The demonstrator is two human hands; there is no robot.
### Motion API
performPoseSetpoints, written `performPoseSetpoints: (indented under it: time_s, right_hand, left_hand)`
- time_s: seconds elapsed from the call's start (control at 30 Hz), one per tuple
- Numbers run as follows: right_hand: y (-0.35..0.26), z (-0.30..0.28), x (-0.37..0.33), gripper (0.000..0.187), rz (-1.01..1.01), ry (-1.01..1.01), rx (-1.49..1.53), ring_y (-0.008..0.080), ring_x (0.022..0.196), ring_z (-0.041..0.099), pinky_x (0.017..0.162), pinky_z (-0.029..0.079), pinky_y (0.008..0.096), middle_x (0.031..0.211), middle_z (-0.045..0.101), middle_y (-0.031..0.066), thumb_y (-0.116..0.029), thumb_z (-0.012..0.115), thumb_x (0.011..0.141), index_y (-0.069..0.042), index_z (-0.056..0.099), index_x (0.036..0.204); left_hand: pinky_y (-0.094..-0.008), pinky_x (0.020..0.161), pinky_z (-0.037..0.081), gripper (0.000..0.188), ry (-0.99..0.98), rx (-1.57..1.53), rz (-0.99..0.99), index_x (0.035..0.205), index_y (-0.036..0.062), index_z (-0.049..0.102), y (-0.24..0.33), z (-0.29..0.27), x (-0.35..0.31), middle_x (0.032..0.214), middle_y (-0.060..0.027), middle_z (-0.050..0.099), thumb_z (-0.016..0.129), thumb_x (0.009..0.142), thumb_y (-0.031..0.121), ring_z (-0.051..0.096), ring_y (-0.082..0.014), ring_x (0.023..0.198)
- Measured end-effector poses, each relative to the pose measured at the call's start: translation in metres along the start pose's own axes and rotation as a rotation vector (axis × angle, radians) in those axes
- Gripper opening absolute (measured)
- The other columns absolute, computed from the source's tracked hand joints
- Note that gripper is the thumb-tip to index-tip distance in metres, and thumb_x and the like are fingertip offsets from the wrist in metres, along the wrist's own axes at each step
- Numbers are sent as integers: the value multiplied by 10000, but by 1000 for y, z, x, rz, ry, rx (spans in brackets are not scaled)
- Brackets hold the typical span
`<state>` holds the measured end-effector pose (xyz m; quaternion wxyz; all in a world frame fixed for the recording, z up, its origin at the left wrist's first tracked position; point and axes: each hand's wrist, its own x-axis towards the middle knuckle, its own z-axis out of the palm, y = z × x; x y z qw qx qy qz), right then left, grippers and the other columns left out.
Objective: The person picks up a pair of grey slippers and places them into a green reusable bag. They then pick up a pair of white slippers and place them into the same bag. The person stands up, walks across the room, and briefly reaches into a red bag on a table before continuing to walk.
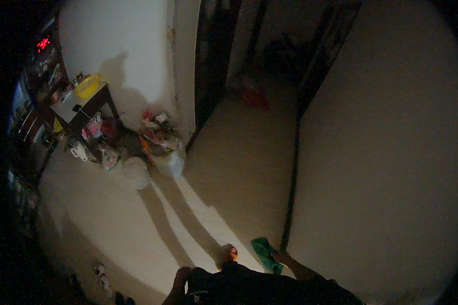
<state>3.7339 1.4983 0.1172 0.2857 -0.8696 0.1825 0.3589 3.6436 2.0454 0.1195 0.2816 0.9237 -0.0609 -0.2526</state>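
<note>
At the lower right my right hand (284,258) is closed on a dark green, soft-looking thing (262,247), perhaps a folded cloth. It hangs above the pale floor (203,223), and its exact kind is too dim to make out. My left hand (183,274) is low beside my dark clothing, at the bottom middle. Its fingers are blurred in the dim light, and nothing can be seen in it. Between the hands, a bare foot (233,252) shows on the floor.
A small table (66,109) with a yellow basin (88,87) stands at the far left. Bags and a full white bin (170,161) sit by the wall. A dark doorway (254,66) lies ahead, with a long wall (381,152) on the right. Shoes (103,279) lie lower left.
</note>
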Motion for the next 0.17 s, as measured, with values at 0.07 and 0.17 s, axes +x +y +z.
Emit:
performPoseSetpoints:
  time_s: [0.07,0.17]
  right_hand:
    - [-7,-18,-3,486,-415,300,-194,313,672,561,658,462,430,738,589,151,-466,498,867,-23,566,1055]
    - [-115,-56,8,467,-261,40,-546,322,721,579,669,460,445,859,605,190,-412,515,874,-12,530,1115]
  left_hand:
    - [-422,727,504,277,-26,-249,-196,945,34,653,77,-70,30,916,-179,646,597,798,262,627,-320,840]
    - [-400,754,503,385,279,-278,102,1098,31,596,47,-61,74,1028,-200,617,581,814,291,616,-334,875]
